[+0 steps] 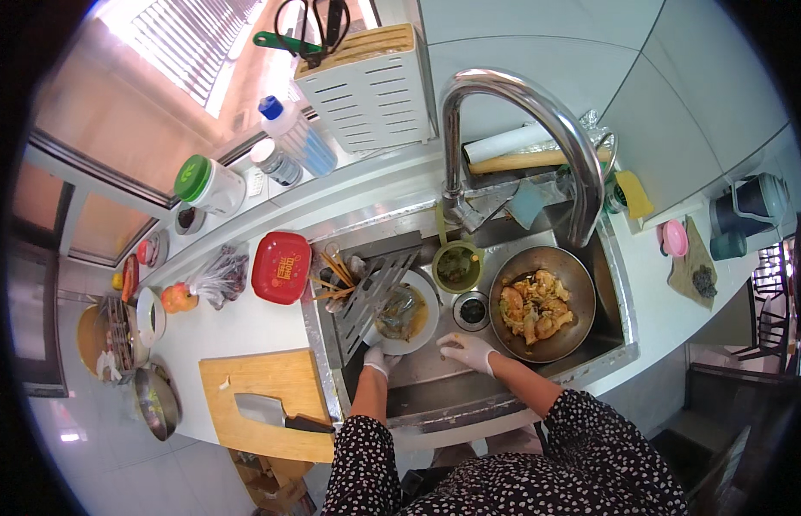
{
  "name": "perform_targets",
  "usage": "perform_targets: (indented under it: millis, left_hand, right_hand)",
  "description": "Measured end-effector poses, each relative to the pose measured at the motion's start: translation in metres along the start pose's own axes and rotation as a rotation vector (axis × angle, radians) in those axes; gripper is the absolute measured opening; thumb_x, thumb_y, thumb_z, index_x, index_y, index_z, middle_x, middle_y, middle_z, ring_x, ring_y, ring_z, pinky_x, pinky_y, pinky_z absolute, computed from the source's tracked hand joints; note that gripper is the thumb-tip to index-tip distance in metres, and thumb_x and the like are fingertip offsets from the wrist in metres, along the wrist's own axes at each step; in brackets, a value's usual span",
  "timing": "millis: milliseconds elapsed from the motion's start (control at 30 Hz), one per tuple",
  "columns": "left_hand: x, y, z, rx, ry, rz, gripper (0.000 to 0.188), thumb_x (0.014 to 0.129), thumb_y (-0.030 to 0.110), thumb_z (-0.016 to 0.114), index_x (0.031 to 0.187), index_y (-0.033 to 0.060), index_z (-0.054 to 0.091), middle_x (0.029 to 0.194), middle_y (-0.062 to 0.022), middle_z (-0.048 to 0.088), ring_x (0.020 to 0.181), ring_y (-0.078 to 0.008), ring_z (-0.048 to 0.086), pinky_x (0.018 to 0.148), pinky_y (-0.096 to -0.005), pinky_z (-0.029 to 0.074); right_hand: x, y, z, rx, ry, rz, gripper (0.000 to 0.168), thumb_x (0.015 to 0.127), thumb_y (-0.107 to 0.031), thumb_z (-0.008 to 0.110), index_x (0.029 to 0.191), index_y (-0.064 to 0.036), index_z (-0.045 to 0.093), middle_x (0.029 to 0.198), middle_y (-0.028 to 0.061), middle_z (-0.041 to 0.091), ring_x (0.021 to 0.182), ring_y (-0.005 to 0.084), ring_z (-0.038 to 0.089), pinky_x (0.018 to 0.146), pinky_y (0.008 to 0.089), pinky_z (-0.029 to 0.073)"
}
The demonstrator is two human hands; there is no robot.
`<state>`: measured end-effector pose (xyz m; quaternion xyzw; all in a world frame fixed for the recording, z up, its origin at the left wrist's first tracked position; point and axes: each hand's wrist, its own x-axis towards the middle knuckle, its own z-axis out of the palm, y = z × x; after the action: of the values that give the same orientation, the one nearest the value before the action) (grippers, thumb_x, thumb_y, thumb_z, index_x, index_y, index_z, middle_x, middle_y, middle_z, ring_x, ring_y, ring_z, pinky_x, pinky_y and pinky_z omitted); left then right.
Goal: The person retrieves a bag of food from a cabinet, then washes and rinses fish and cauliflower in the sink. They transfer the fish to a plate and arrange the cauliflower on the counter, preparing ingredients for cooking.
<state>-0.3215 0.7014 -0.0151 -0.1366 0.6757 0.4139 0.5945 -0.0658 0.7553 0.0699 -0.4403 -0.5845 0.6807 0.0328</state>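
In the sink (426, 387), a white plate (431, 326) with raw shrimp (400, 313) and brownish liquid lies partly under a grey slotted rack (375, 290). My left hand (381, 361), in a clear glove, holds the plate's near rim; some fingers are hidden. Also gloved, my right hand (468, 351) is between the plate and a metal bowl (584, 316), its fingers slightly apart and bits of food on the glove. Chicken pieces (536, 306) coated in seasoning fill the bowl's middle. Behind my right hand are the drain strainer (472, 311) and a green strainer cup (458, 267).
A chrome faucet (516, 80) arches over the sink. On the left counter, a cleaver (262, 408) rests on a wooden cutting board (265, 371), its handle toward me. Chopsticks (336, 271), a red tray (281, 267) and bagged produce (223, 277) are at the sink's left.
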Motion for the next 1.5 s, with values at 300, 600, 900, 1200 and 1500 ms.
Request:
perform_targets:
  millis: [300, 600, 900, 1200, 1500]
  left_hand:
    - [0.003, -0.014, 0.011, -0.047, -0.062, 0.043, 0.047, 0.090, -0.003, 0.033, 0.136, 0.0040, 0.035, 0.131, -0.0213, 0.047, 0.109, -0.0403, 0.058, 0.084, -0.0557, 0.055]
    - [-0.065, -0.010, -0.006, 0.233, -0.134, 0.024, 0.044, 0.086, -0.002, 0.047, 0.130, -0.0008, 0.043, 0.119, -0.0166, 0.057, 0.101, -0.0343, 0.062, 0.078, -0.0499, 0.058]
    - [-0.086, -0.016, -0.048, 0.531, -0.251, 0.319, 0.040, 0.079, -0.005, 0.049, 0.118, -0.0097, 0.052, 0.107, -0.0197, 0.063, 0.091, -0.0332, 0.066, 0.077, -0.0437, 0.059]
    - [-0.163, -0.016, -0.039, 0.595, -0.136, 0.498, 0.036, 0.078, -0.002, 0.053, 0.113, -0.0110, 0.056, 0.103, -0.0164, 0.064, 0.086, -0.0286, 0.067, 0.074, -0.0374, 0.059]
    - [-0.224, 0.009, -0.028, 0.638, -0.028, 0.685, 0.027, 0.078, 0.004, 0.057, 0.102, -0.0072, 0.065, 0.093, -0.0126, 0.069, 0.082, -0.0193, 0.066, 0.075, -0.0293, 0.050]
  right_hand:
    - [-0.018, -0.012, -0.017, -0.231, 0.129, 0.021, 0.044, 0.090, -0.035, 0.057, 0.125, -0.008, 0.054, 0.124, 0.0146, 0.058, 0.112, 0.0281, 0.058, 0.097, 0.0356, 0.043]
    - [0.004, -0.027, -0.013, -0.345, 0.146, -0.053, 0.066, 0.086, -0.037, 0.058, 0.141, -0.008, 0.035, 0.143, 0.0205, 0.036, 0.132, 0.0349, 0.036, 0.109, 0.0368, 0.030]
    - [-0.011, -0.057, 0.033, -0.724, 0.385, -0.123, 0.083, 0.075, -0.044, 0.068, 0.144, -0.013, 0.032, 0.149, 0.0159, 0.029, 0.134, 0.0341, 0.034, 0.108, 0.0411, 0.033]
    - [-0.056, -0.084, 0.061, -0.791, 0.331, -0.294, 0.078, 0.074, -0.039, 0.069, 0.143, -0.022, 0.037, 0.150, 0.0130, 0.026, 0.138, 0.0388, 0.023, 0.106, 0.0527, 0.030]
    - [-0.052, -0.115, 0.058, -0.644, 0.368, -0.328, 0.085, 0.075, -0.037, 0.070, 0.147, -0.019, 0.028, 0.152, 0.0200, 0.018, 0.139, 0.0404, 0.020, 0.112, 0.0470, 0.025]
